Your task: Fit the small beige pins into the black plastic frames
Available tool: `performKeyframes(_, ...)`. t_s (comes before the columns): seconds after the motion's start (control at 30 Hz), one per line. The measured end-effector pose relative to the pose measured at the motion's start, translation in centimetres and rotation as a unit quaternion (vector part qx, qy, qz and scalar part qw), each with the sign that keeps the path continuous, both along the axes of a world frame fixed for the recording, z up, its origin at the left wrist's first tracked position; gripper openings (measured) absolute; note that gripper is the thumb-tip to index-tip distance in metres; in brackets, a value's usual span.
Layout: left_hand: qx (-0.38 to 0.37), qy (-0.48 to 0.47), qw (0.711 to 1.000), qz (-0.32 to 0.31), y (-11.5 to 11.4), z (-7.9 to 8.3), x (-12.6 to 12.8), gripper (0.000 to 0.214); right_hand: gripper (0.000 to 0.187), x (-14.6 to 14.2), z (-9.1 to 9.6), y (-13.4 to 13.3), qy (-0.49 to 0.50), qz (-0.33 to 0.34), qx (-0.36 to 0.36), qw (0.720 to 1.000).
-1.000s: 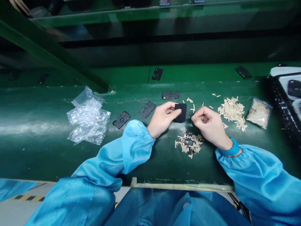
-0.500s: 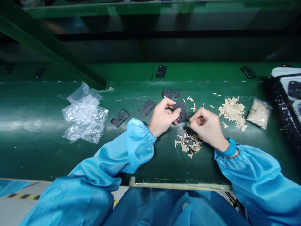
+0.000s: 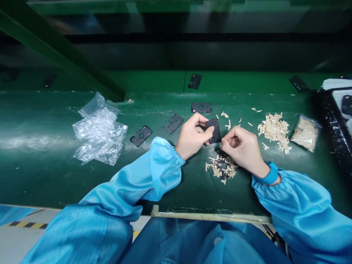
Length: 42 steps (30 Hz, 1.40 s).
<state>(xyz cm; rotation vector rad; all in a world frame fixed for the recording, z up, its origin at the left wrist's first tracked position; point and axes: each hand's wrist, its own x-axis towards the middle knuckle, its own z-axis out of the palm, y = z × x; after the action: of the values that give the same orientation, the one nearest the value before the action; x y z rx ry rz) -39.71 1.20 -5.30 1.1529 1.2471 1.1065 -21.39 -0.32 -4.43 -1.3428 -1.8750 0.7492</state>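
My left hand [image 3: 191,136] pinches a small black plate [image 3: 215,129], thumb on its face and fingers curled behind it, just above the green bench top [image 3: 55,176]. My right hand [image 3: 242,148] is curled closed, its fingertips pressed together at the plate's lower right edge; whatever they pinch is too small to make out. Below the two hands lies a little heap of tan and dark strips [image 3: 222,167].
Three more black plates [image 3: 172,123] [image 3: 141,135] [image 3: 201,107] lie left of and behind my hands. Crumpled clear bags [image 3: 97,130] sit at the left. A pile of tan strips [image 3: 273,129] and a small filled bag [image 3: 306,133] lie at the right, beside a dark tray [image 3: 334,124].
The black plate has been turned in my left hand, and my right hand has closed in from the right until its fingertips reach the plate's edge.
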Motion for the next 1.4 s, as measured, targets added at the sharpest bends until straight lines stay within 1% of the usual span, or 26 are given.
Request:
performKeyframes(0.2, 0.008, -0.016, 1.000, -0.008, 0.0, 0.0, -0.1, 0.023, 0.016, 0.4, -0.5, 0.2, 0.034, 0.006, -0.062, 0.997)
performKeyframes(0.3, 0.009, -0.019, 1.000, -0.012, 0.0, -0.1, -0.1, 0.023, 0.016, 0.5, -0.6, 0.2, 0.045, 0.007, -0.078, 0.996)
performKeyframes(0.47, 0.017, -0.023, 0.999, -0.015, 0.0, -0.2, -0.1, 0.022, 0.016, 0.3, -0.4, 0.2, 0.047, 0.007, -0.080, 0.996)
performKeyframes(0.73, 0.020, -0.029, 0.999, -0.020, -0.1, 0.1, -0.1, 0.019, 0.016, 0.2, 0.0, 0.1, 0.008, -0.013, -0.059, 0.998)
performKeyframes(0.9, 0.014, -0.039, 0.999, -0.020, 0.0, 0.2, -0.1, 0.019, 0.015, 0.3, 0.1, 0.0, 0.010, -0.019, -0.073, 0.997)
performKeyframes(1.03, 0.011, -0.056, 0.998, -0.024, 0.1, 0.0, -0.2, 0.022, 0.016, 0.6, 0.2, 0.2, 0.010, -0.009, -0.095, 0.995)
performKeyframes(1.2, 0.003, -0.093, 0.995, -0.026, 0.2, -0.1, -0.4, 0.030, 0.019, 1.1, 0.5, 0.5, 0.025, 0.007, -0.156, 0.987)
performKeyframes(1.33, -0.011, -0.102, 0.995, -0.008, 0.4, 0.0, -0.5, 0.039, 0.023, 1.5, 0.7, 0.8, 0.032, -0.013, -0.163, 0.986)
performKeyframes(1.4, -0.016, -0.106, 0.994, 0.001, 0.5, -0.1, -0.6, 0.042, 0.028, 1.7, 0.7, 1.0, 0.063, -0.022, -0.184, 0.981)
